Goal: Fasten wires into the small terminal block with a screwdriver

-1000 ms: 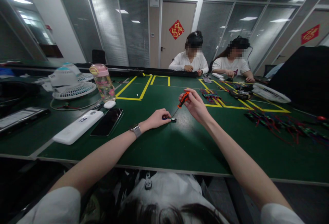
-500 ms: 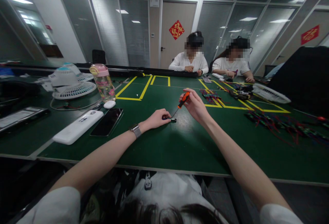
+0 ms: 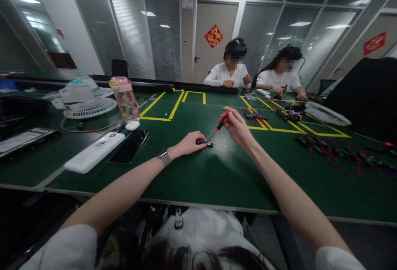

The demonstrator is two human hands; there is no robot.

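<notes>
My left hand [image 3: 190, 142] rests on the green table [image 3: 217, 170] with its fingers pinched on a small dark part [image 3: 207, 143]; a watch sits on that wrist. My right hand [image 3: 238, 127] is closed round the orange handle of a small screwdriver [image 3: 221, 123]. The screwdriver leans down to the left and its tip meets the small part.
Left of my arms lie a black phone [image 3: 129, 146], a white power bank [image 3: 94, 152], a white mouse [image 3: 132, 125], a pink-lidded bottle [image 3: 124, 99] and a desk fan [image 3: 85, 100]. Coloured wire bundles [image 3: 338, 150] lie at the right. Two people in white sit across the table.
My hands and the screwdriver have stayed in place; my right hand's fingers have shifted slightly on the handle. A person opposite has raised a hand.
</notes>
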